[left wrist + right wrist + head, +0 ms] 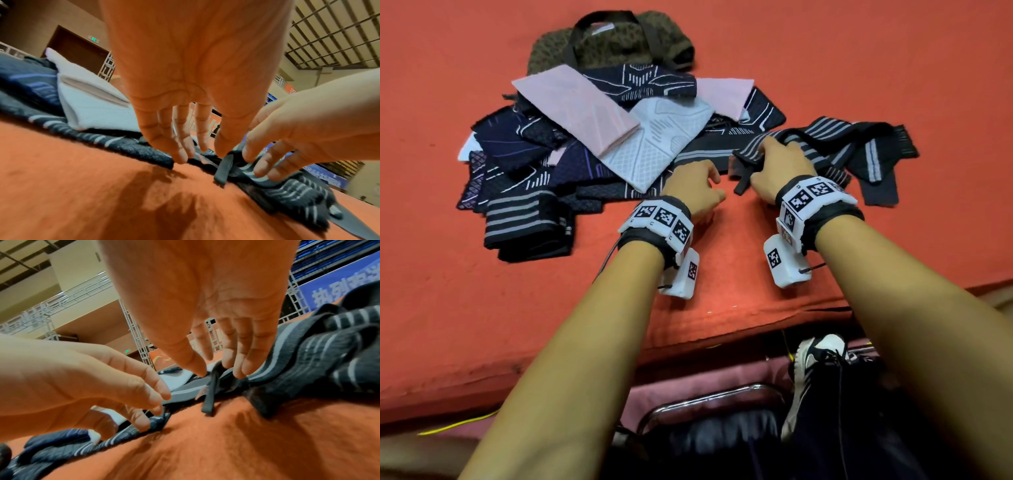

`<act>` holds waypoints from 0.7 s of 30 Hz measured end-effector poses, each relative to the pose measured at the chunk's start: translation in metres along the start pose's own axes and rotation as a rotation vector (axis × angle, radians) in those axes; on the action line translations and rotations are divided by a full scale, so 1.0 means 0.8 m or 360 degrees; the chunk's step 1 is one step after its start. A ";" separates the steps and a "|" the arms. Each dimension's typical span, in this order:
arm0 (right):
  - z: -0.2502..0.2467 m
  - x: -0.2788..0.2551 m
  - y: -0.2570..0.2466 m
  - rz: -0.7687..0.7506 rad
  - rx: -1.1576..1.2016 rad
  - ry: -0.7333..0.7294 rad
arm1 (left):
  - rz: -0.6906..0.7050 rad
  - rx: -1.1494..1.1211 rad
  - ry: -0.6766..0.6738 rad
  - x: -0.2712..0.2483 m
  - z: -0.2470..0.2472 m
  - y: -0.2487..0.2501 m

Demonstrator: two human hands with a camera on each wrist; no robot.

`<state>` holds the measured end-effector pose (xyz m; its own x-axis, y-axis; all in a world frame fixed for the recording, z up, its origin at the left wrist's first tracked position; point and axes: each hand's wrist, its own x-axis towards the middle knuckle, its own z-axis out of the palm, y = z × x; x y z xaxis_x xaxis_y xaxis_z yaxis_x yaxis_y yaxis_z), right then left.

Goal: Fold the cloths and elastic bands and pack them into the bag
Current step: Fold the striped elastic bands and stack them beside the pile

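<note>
A long black elastic band with grey stripes (859, 144) lies crumpled at the right of the orange table. My right hand (770, 150) grips its left end, fingers over the stripes (287, 369) and thumb beside a thin black strap (209, 395). My left hand (709, 181) hovers just left of it, fingers relaxed (180, 155), tips touching the edge of a dark patterned cloth (144, 151). A loose pile of cloths sits behind: a white one (654, 150), a pink one (571, 106) and several navy ones. The olive patterned bag (613, 44) lies at the far side.
A folded striped band (524, 222) rests at the pile's near left. The orange tablecloth (482, 308) shows bare in front of my hands up to the near table edge. Below that edge are a shoe (811, 377) and a chair frame.
</note>
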<state>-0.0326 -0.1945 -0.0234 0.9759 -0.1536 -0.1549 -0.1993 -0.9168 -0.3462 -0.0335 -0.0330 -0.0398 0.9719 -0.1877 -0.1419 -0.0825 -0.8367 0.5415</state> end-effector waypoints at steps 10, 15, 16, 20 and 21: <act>0.002 -0.004 0.022 0.0108 -0.0109 0.0001 | -0.0037 0.0026 -0.0073 -0.002 0.003 -0.010; -0.010 -0.002 0.041 0.0135 0.0037 0.0070 | 0.0074 0.0082 -0.0146 0.005 0.021 0.025; -0.015 -0.003 0.045 0.0159 0.0049 0.0100 | 0.0105 0.0083 -0.0162 0.006 0.025 0.034; -0.025 -0.010 0.065 0.0284 0.0007 0.0178 | 0.0158 -0.0023 -0.0173 0.014 0.042 0.066; -0.025 -0.011 0.070 0.0327 -0.0012 0.0196 | 0.0167 -0.0042 -0.0178 0.015 0.047 0.073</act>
<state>-0.0509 -0.2516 -0.0228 0.9185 -0.3807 -0.1071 -0.3946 -0.8643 -0.3120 -0.0348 -0.1033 -0.0414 0.9275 -0.3308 -0.1740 -0.1751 -0.7958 0.5797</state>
